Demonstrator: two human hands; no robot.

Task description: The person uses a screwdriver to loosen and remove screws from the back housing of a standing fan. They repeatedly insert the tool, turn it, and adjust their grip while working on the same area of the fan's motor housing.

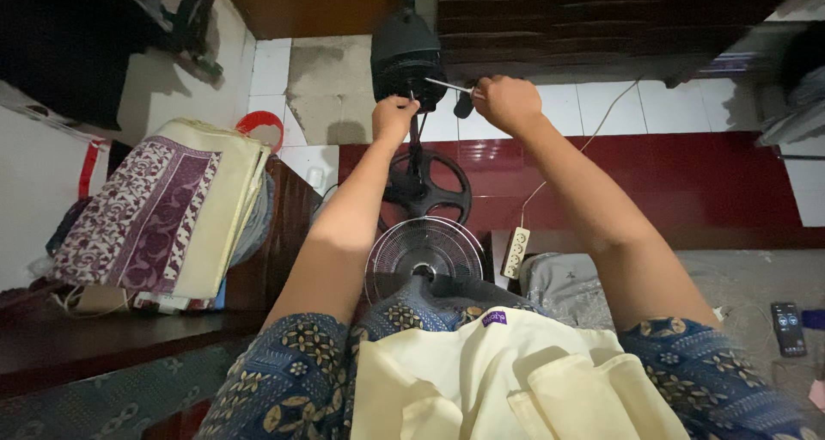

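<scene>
Fingers first: right hand (507, 103) clenched round the dark handle of a thin silver-shafted screwdriver (449, 85), tip aimed left at the black round motor housing of a stand fan (406, 58); left hand (394, 115) pinched shut on something small at the lower edge of that housing, could be a screw or a clip, too tiny to call. Housing sits on its thin black pole (416, 148) over the round black spoked base (427, 185), standing on the glossy dark red floor (687, 182) straight ahead; grey wire fan guard (423, 255) already off, lying flat just nearer than the base, close to the knees. Looks like mid-teardown or mid-reassembly of the fan head, working one fastener; next move probably wants the tip seated square in the screw head while the left steadies the part, otherwise slip city.

Containers: only a red-handled bag (259, 122) off to the left, mostly buried behind a folded cream and purple patterned cloth stack (163, 212); contents not visible. White power strip (515, 252) beside the guard with its cable running off toward the wall; dark smartphone (788, 327) lying far right, screen lit.
</scene>
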